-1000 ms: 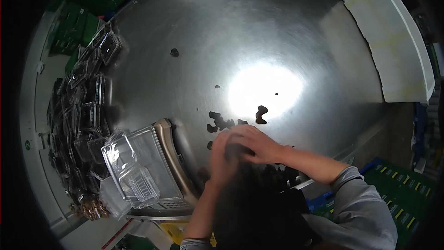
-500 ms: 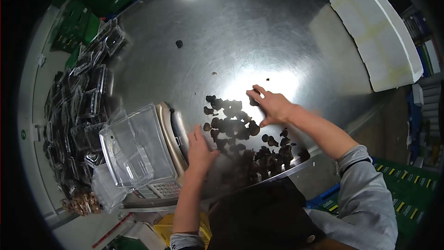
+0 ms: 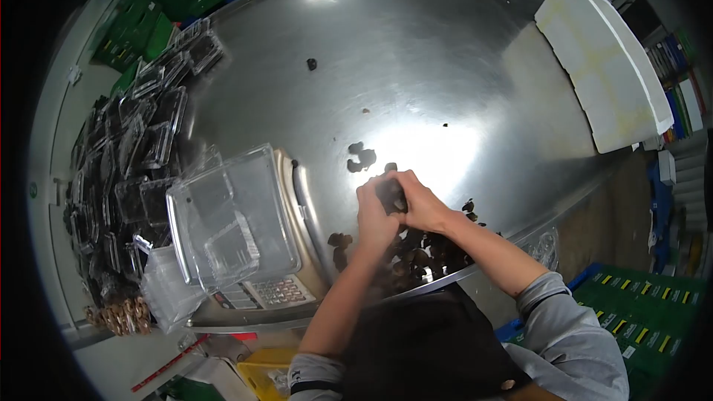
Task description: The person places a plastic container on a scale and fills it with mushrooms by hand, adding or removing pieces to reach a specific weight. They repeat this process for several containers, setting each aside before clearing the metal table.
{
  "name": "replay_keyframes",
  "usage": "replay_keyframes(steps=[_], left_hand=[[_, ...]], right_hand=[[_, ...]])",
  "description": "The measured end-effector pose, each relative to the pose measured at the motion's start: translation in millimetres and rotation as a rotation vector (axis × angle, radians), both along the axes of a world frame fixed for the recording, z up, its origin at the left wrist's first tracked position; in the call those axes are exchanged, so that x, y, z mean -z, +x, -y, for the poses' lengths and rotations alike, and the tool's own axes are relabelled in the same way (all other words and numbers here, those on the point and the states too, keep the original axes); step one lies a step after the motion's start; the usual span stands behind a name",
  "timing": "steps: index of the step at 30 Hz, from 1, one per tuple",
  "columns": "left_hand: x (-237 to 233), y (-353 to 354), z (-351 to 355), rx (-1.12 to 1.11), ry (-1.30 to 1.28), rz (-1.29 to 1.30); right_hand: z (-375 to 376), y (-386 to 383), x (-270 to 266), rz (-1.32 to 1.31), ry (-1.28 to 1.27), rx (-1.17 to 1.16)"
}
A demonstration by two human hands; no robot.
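Observation:
My left hand [image 3: 376, 217] and my right hand [image 3: 425, 206] are cupped together from either side around a clump of dark brown mushrooms [image 3: 391, 194], fingers curled round it. Part of the clump is hidden by the fingers. Beneath my wrists, more loose mushrooms [image 3: 420, 258] lie near the table's front edge. A few others [image 3: 362, 156] rest just beyond my fingertips. To the left of my left hand stands a scale [image 3: 282, 291] with a keypad. On it sits a clear plastic container [image 3: 238, 200].
Many packed clear boxes [image 3: 141, 141] are heaped along the left side of the metal table [image 3: 431, 37]. A white foam box [image 3: 605, 67] stands at the right. Green crates [image 3: 639, 319] are at the lower right, and a yellow basket [image 3: 260, 371] is below the table edge.
Both hands have come together from apart, gathering spread mushrooms into a clump between them. The view has shifted slightly.

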State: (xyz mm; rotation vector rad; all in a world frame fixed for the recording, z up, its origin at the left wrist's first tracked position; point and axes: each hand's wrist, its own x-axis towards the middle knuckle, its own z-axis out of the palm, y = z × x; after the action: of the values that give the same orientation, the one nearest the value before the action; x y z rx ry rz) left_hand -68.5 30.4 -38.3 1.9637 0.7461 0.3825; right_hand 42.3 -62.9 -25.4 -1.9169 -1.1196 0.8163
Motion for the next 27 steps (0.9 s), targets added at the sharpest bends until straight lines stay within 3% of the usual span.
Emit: replay_keyframes(steps=[1,5,9,13,16,18,19,21,24,26,27], left_hand=[[0,-6,-2,0.016,0.019,0.090],[-81,-44,-22,-0.083,-0.085,0.089],[-138,-118,-65,-0.169,0.085,0.206],[-142,-197,-117,-0.322,0.020,0.265],[-111,-248,-166,-0.263,0.168,0.010],[-97,-256,-179,-0.189,0.252,-0.128],[-95,-254,-179,-0.132,0.257,-0.176],[-92,-247,-179,-0.067,0.257,-0.209],[-105,-242,-167,-0.043,0.315,-0.278],[-109,-244,-160,-0.074,0.505,-0.330],[-113,-242,-155,-0.072,0.497,-0.337]], right_hand=[[-2,-5,-12,0.000,0.004,-0.013],[-32,-32,-59,0.008,0.095,-0.034],[-94,-91,-103,-0.058,0.410,-0.215],[-164,-165,-106,-0.071,0.534,-0.320],[-201,-201,-87,-0.001,0.398,-0.355],[-210,-213,-73,0.342,0.208,-0.389],[-207,-213,-75,0.348,0.200,-0.374],[-200,-207,-78,0.543,0.225,-0.397],[-171,-163,-103,0.241,0.302,-0.306],[-151,-109,-67,0.272,0.338,-0.021],[-142,-77,-79,0.390,0.111,0.058]])
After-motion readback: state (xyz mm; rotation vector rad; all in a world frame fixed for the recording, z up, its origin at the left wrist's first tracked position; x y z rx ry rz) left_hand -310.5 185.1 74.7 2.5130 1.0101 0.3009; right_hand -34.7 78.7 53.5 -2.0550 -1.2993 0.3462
